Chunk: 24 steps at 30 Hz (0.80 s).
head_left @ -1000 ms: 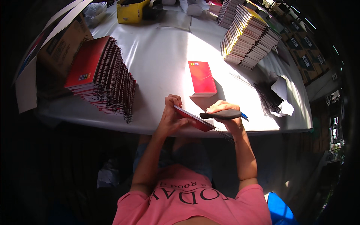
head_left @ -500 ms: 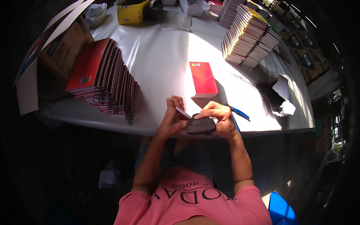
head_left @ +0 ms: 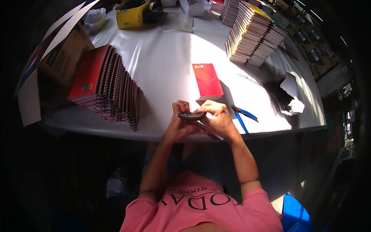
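My left hand [head_left: 179, 123] is closed on a notebook with a wire spiral [head_left: 213, 132], held at the table's near edge. Most of the notebook is hidden behind my fingers and a dark grey, flat, rounded object [head_left: 192, 116]. My right hand [head_left: 217, 116] pinches that dark object against the notebook's spiral side; its exact kind I cannot make out. Just beyond my hands lies a short pile of red notebooks [head_left: 208, 81] with punched edges and no coil visible. Blue-handled pliers [head_left: 243, 114] lie with jaws apart, right of my right hand.
Spiral-bound red notebooks [head_left: 91, 71] stand stacked at the left beside a cardboard box [head_left: 63, 54]. Tall notebook stacks [head_left: 251, 36] rise at the far right. Loose black coils [head_left: 274, 98] lie near torn white wrapping [head_left: 291, 92]. A yellow bin [head_left: 131, 16] sits at the back.
The dark object has moved up and left, now seen more edge-on. My right hand has shifted slightly left, and more of the notebook's spiral shows below it. The pliers are less covered.
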{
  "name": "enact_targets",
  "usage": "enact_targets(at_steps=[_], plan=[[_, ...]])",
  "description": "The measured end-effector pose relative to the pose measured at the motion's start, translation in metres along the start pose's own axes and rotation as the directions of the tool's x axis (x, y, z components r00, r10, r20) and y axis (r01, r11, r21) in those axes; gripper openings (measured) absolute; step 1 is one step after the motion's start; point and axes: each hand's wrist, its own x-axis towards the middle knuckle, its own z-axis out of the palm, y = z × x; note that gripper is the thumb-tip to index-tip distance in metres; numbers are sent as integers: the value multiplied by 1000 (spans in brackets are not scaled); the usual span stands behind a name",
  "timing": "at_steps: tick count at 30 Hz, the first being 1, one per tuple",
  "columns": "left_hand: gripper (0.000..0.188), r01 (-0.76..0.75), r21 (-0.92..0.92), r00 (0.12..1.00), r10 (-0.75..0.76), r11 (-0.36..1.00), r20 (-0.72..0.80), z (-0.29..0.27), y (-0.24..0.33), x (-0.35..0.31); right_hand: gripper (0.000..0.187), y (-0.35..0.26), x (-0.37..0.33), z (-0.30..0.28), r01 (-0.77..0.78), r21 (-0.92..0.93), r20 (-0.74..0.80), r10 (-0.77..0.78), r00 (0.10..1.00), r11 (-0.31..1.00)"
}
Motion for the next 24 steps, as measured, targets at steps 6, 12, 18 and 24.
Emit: enact_targets(at_steps=[6, 12, 18, 24], plan=[[53, -7, -101, 999, 2, 995, -51, -1, 12, -4, 30, 19, -15, -76, -185, -373, -490, -24, 872, 909], [51, -94, -145, 966, 55, 985, -253, 2, 18, -5, 55, 59, -61, -105, -422, -507, -504, 139, 852, 752], [75, -130, -49, 871, 91, 990, -483, 18, 49, -11, 43, 58, -109, -55, -390, -730, -318, 225, 921, 561], [79, -212, 287, 821, 329, 934, -466, 20, 53, -20, 32, -40, -75, -20, -127, -224, -381, 33, 924, 966]])
